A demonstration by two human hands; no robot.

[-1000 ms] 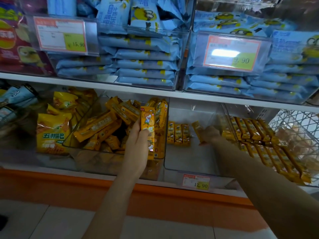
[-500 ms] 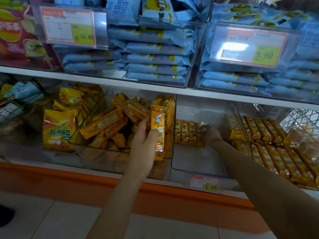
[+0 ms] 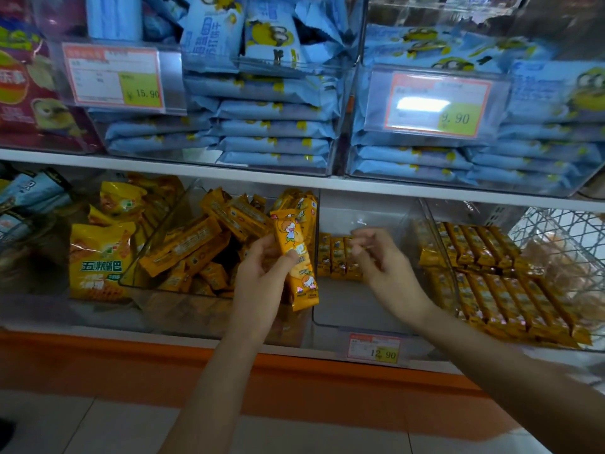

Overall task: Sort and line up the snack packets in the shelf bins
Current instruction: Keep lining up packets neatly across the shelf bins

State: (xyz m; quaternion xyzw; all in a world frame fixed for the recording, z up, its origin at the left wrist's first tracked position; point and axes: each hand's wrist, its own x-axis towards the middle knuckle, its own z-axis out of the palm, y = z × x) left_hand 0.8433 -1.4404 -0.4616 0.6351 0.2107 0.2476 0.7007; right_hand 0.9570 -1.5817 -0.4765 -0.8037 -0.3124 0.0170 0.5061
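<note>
Orange packet (image 3: 296, 257) stood upright in the left hand (image 3: 262, 276), with the thumb and fingers wrapped round its middle, just in front of the messy bin (image 3: 183, 208). The right hand (image 3: 386, 267) hovered by the clear bin (image 3: 353, 306) and hid part of the small packet row (image 3: 334, 260). Its curled fingers (image 3: 360, 244) were blurry, so I could not tell if they pinched anything.

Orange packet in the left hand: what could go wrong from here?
The left hand pinches the orange packet beside the jumbled bin; a slip could drop it into that pile. The row of small packets in the middle bin stands unsupported; the right hand could topple it.
</note>
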